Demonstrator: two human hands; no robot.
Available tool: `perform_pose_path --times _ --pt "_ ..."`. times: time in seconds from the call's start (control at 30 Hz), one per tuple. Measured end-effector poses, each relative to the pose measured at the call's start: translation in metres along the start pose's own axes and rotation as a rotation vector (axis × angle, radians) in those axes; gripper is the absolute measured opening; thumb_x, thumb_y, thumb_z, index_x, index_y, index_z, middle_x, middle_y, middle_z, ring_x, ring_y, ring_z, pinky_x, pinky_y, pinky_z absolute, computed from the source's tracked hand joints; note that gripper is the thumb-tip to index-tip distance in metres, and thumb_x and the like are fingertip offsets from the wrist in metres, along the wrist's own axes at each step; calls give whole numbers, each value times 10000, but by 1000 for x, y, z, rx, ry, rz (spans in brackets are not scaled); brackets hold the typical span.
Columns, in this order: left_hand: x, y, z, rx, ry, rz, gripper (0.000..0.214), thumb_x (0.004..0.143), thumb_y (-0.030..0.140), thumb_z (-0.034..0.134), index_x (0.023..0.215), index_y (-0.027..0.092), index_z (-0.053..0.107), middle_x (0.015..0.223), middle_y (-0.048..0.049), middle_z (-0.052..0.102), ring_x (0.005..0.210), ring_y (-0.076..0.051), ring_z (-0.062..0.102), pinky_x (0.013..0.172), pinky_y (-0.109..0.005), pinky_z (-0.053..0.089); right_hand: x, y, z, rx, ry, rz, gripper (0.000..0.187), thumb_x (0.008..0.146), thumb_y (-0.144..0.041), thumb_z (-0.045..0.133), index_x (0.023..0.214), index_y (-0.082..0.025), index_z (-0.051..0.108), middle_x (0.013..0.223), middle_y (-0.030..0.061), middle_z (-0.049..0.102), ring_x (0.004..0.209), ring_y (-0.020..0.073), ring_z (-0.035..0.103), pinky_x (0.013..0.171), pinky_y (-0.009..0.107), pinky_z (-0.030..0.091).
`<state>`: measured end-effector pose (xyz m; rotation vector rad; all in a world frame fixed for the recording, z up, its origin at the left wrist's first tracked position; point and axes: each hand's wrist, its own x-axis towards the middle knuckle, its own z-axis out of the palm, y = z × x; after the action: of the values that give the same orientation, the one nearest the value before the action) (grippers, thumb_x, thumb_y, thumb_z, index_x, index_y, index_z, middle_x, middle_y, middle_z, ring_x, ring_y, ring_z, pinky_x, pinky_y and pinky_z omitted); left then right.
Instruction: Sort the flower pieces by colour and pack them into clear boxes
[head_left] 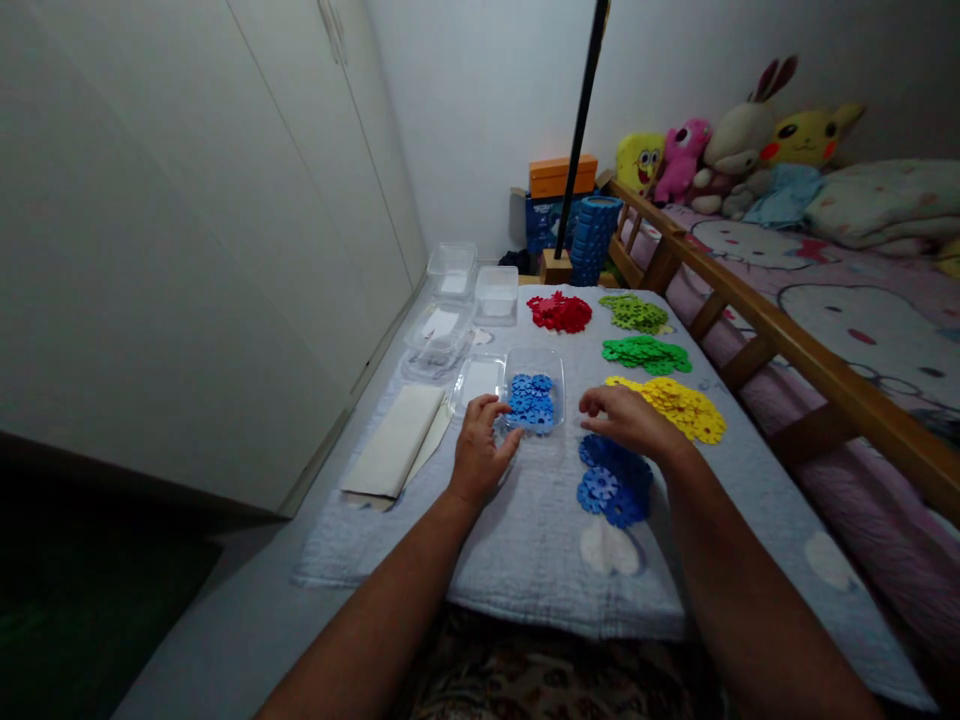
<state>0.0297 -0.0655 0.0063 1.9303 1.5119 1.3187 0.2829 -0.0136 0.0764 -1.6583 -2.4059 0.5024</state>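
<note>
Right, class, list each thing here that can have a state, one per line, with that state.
Clear tub: lid off, partly filled with blue pieces.
Lid: lying flat beside the tub.
Back tubs: open, look empty.
Left hand: loosely curled, touching the clear tub.
Right hand: fingers curled over the blue pile, grip unclear.

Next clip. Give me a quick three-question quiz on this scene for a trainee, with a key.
1. What colour are the pieces in the clear box beside the left hand?
2. Which pile lies farthest from the person: A red pile, B yellow, C loose blue?
3. True or false: the right hand rests on the red pile.
Key: 1 blue; 2 A; 3 false.
</note>
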Motion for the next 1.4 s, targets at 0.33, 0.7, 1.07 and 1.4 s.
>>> perform_pose_path --times 0.33,0.7,1.07,1.4 --pt "1 1 0 -33 7 -19 244 855 239 705 1090 220 642 1255 -97 550 1167 -237 598 762 -303 592 -7 21 20 75 -126 -32 88 756 -234 736 835 -199 715 853 24 699 820 179 614 725 271 423" --pt "2 0 1 -44 4 -23 249 855 235 702 1095 216 639 1259 -96 545 1136 -229 605 754 -299 594 -17 21 9 588 2 7 152 779 -333 635 833 -195 666 788 8 663 746 165 598 681 281 456" --pt "2 1 2 -63 4 -41 254 845 199 706 1089 217 639 1267 -93 542 1128 -224 611 787 -312 591 37 -35 -10 239 167 -155 114 826 -133 592 872 -200 671 846 27 716 830 184 627 786 299 414" --pt "1 -1 2 -63 11 -25 238 850 208 703 1080 217 641 1255 -89 545 1098 -213 618 819 -324 590 68 -62 15 -290 -64 -112 265 905 -128 545 1034 -232 752 1030 96 776 1068 274 600 894 383 279"
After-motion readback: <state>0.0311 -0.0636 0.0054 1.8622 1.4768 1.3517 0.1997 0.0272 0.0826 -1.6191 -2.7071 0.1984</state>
